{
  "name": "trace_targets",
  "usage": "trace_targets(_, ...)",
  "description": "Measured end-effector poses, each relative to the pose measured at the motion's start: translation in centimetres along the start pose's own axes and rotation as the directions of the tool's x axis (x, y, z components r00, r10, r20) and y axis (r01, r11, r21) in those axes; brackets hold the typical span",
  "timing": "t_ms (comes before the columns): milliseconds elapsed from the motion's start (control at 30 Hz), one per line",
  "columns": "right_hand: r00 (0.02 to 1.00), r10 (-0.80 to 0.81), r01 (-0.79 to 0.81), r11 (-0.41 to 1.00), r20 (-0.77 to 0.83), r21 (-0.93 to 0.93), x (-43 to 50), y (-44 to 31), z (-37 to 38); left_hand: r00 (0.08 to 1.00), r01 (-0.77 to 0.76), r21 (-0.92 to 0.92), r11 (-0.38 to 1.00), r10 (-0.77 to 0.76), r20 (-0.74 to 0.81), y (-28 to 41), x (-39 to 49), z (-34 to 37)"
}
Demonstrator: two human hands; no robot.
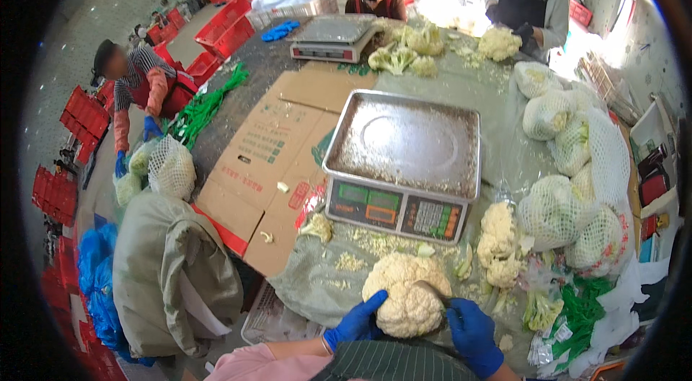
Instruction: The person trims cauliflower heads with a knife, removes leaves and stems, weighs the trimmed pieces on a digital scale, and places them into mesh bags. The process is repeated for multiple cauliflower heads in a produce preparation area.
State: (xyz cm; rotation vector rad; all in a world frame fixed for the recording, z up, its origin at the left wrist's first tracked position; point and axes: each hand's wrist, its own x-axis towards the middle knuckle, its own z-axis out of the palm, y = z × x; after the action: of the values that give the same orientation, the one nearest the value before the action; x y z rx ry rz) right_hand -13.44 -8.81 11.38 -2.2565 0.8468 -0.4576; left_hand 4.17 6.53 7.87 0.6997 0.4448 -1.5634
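A large cream cauliflower head (405, 294) is right in front of me at the near edge of the table. My left hand (357, 322), in a blue glove, grips its left side, thumb on top. On the other side my right hand (473, 333), also blue-gloved, closes around what looks like a knife (428, 289). Its blade lies against the florets; the handle is hidden in my fist. Cauliflower crumbs (350, 262) and a cut floret (318, 227) lie just beyond. To the right are more cauliflower pieces (498, 243).
A digital scale (403, 164) with a metal tray stands ahead, beside flattened cardboard (259, 159). Net-wrapped cauliflowers (557, 210) line the right side, near green mesh ties (586, 305). Co-workers (532, 2) stand around the table; a jacket (167, 278) hangs at left.
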Motion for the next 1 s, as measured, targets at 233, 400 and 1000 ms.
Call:
trace_targets(233, 0.989, 0.099, -0.115, 0.982, 0.111, 0.15, -0.6, 1.2, -0.2, 0.999, 0.039, -0.08, 0.996, -0.037, 0.028, -0.1, 0.2, -0.9)
trace_targets(400, 0.985, 0.168, -0.17, 0.984, -0.048, -0.049, -0.9, 2.0, -0.2, 0.995, 0.05, -0.036, 0.998, -0.046, 0.083, -0.3, -0.3, -1.1)
trace_targets(1000, 0.99, 0.119, -0.117, 0.993, 0.076, -0.026, -0.6, 0.6, -1.1, 0.985, -0.169, 0.113, 0.979, 0.164, 0.054, -0.8, -0.3, 0.2)
